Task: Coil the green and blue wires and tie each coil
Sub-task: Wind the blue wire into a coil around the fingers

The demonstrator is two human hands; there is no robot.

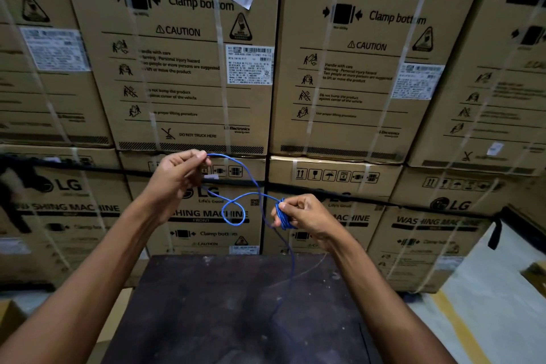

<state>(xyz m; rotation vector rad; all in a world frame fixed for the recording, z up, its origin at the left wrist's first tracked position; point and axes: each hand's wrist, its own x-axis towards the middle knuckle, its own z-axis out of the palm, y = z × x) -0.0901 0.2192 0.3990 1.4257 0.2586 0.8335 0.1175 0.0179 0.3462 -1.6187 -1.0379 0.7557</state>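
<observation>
**Blue wire held between two hands above a dark table**

The right hand [301,216] has its fingers curled round a small bundle of blue wire [233,210], several turns gathered against the fingertips at the hand's left side. From that bundle one strand runs leftward, forms a single open loop in the air between the two hands, crosses itself at the top of the loop, and rises to the left hand [180,174]. The left hand, held higher than the right, pinches the strand between thumb and fingertips; a short pale piece shows just below those fingertips, too small to identify. A further length of the same wire hangs from below the right-hand bundle, curving down in front of the table [236,319] and fading against its dark top, so where its free end lies cannot be told.

Counts: two hands, both gripping; one blue wire, with one bundle and one loose loop. A green wire is not visible.

Both forearms reach in from the lower corners. Behind them stands a wall of stacked cardboard boxes [183,68] printed "WASHING MACHINE", bound with pale straps [218,38] and bearing white labels [249,65].
</observation>
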